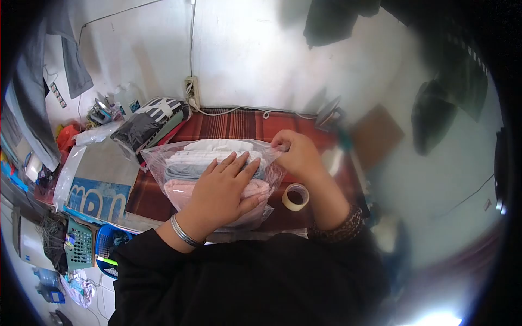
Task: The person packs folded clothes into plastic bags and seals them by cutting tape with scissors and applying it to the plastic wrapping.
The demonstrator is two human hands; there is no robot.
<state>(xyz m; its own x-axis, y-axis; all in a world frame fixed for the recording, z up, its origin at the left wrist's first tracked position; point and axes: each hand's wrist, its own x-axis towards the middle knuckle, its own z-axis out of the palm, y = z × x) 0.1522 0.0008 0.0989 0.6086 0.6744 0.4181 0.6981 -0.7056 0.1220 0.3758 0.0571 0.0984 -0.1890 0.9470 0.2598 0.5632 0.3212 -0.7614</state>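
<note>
A clear plastic bag (pixel 154 156) lies in front of me with a stack of folded cloth inside. White cloth (pixel 215 145) is at the far side of the stack, grey-blue cloth (pixel 182 171) in the middle and pink cloth (pixel 176 188) nearest me. My left hand (pixel 222 189) rests flat on the bagged stack, fingers spread. At the bag's right edge, my right hand (pixel 299 156) pinches the plastic between thumb and fingers. Just below that hand is a roll of tape (pixel 294 206), touched by neither hand.
A red-brown checked cloth (pixel 261 124) covers the work surface against the wall. Packaged dark clothing (pixel 155 122) lies at the back left, beside a grey printed sheet (pixel 100 187). An iron (pixel 330 115) stands at the back right. Baskets (pixel 80 244) sit low at left.
</note>
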